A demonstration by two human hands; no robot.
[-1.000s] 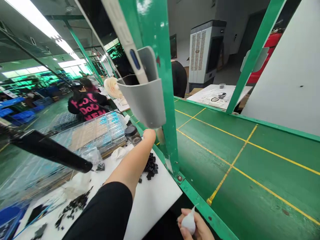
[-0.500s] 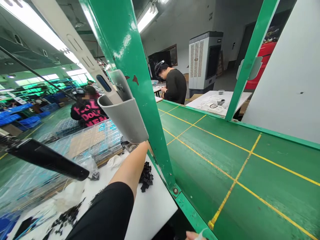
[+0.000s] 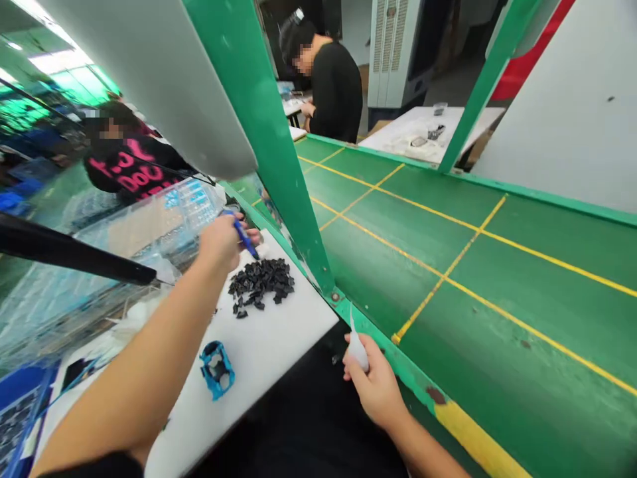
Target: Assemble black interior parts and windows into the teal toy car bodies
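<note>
One slim blue tool (image 3: pixel 243 234) sits in our left hand (image 3: pixel 225 238), the fingers closed around it, its dark tip just above a heap of small black pieces (image 3: pixel 263 280). We grip a small white bottle (image 3: pixel 357 353) in our right hand (image 3: pixel 371 378), thumb and fingers clamped on it and its thin spout pointing up, near the green frame edge (image 3: pixel 361 318). Under the heap we have a smooth white tabletop (image 3: pixel 269 345), and nearer to us a bright blue holder (image 3: pixel 217 372) with grey and dark parts inside rests on it. On our left, clear plastic trays (image 3: pixel 134 226) lie beyond the tabletop, and a black rod (image 3: pixel 74 252) slants in over them. A green post (image 3: pixel 279 159) rises between the tabletop and a wide green surface (image 3: pixel 398 232) crossed by yellow lines, with a grey pocket (image 3: pixel 174 86) beside the post. Past that surface we see a person in a black top (image 3: pixel 337 89) bent over, a pale upright cabinet (image 3: pixel 391 53) with vents, and a white table (image 3: pixel 403 136) holding small clear containers. To the left we see another person (image 3: pixel 132 162), pink lettering on a dark top, before a blurred, green-lit room.
</note>
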